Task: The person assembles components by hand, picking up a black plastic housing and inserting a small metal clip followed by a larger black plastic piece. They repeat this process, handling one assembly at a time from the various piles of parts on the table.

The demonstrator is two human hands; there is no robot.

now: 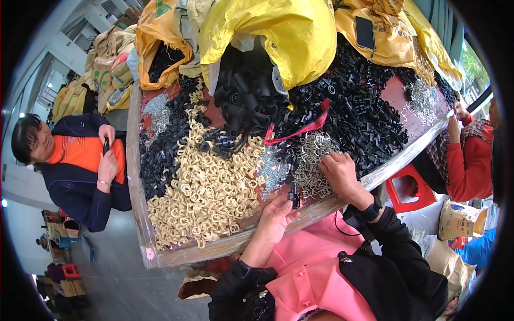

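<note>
Near the table's front edge, my left hand [274, 218] pinches a small black plastic fitting [294, 196] between thumb and fingers, holding it upright. To the right, my right hand [341, 172] rests on a pile of bent silvery metal clips [311, 181]. Its fingers curl together at the pile's right side, and whatever is between the fingertips is too small to make out. A heap of cream-coloured plastic rings [198, 195] spreads left of my left hand. Small grey screws or pins [272, 170] lie between the rings and the clips.
Black plastic parts [369, 115] cover the table's right. A yellow sack [284, 37] spills black tubular pieces [243, 99]; a red strap [300, 134] lies before it. A phone [365, 33] rests on another sack. Co-workers sit left and right; a red stool [409, 187] stands right.
</note>
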